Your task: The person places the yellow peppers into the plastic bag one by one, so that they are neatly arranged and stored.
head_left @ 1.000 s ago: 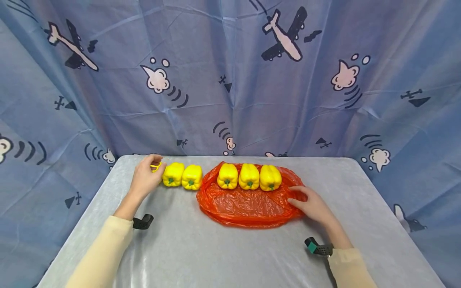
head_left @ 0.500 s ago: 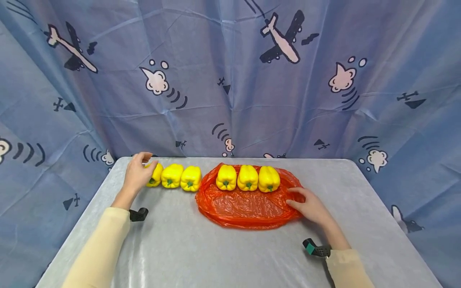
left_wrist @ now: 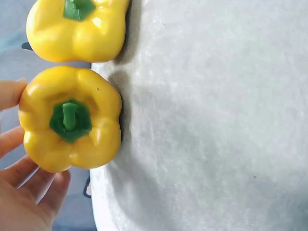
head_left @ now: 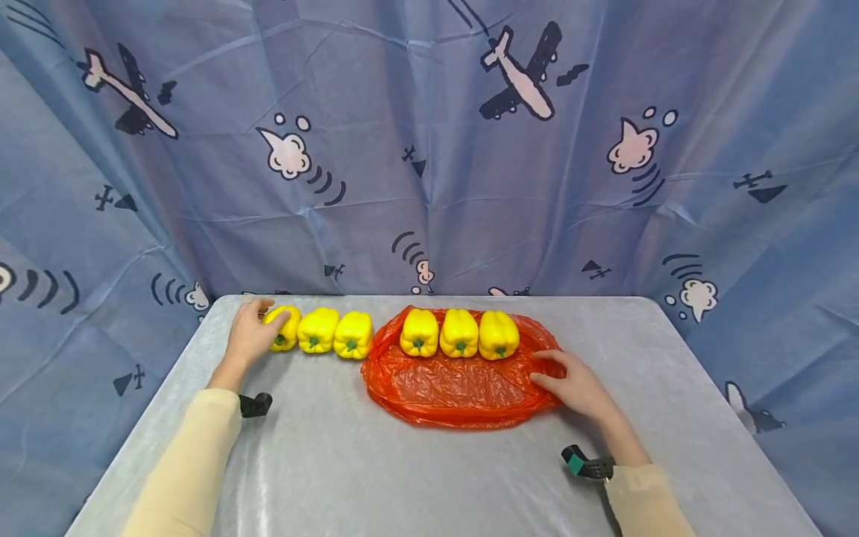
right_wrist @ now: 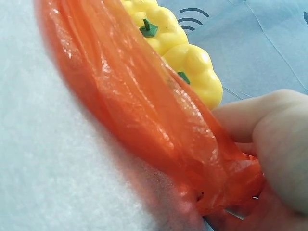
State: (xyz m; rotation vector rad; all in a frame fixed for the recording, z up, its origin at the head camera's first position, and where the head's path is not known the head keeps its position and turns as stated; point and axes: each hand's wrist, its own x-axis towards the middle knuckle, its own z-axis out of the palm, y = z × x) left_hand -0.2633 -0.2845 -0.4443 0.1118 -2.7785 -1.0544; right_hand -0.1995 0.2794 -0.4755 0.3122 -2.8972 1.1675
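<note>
My left hand (head_left: 248, 334) is at the leftmost yellow bell pepper (head_left: 285, 328), its thumb over the near side. In the left wrist view, fingers (left_wrist: 36, 185) curve about two sides of that bell pepper (left_wrist: 98, 103), whose green stem faces the camera. Two more bell peppers (head_left: 318, 330) continue the row to the right. My right hand (head_left: 579, 384) pinches the right edge of a red plastic bag (head_left: 456, 388); the right wrist view has the film of the bag (right_wrist: 144, 125) bunched between thumb and fingers. Three bell peppers (head_left: 459, 333) lie in a row on the bag's far part.
The grey-white table (head_left: 403, 477) ends at a far edge just behind the peppers. A blue curtain (head_left: 376, 149) printed with planes hangs behind and at both sides. Black wrist camera mounts (head_left: 255, 405) sit on both wrists.
My left hand has moved left and lower, from over the leftmost bell pepper to its left side, so more of that pepper shows. My right hand keeps its hold on the bag.
</note>
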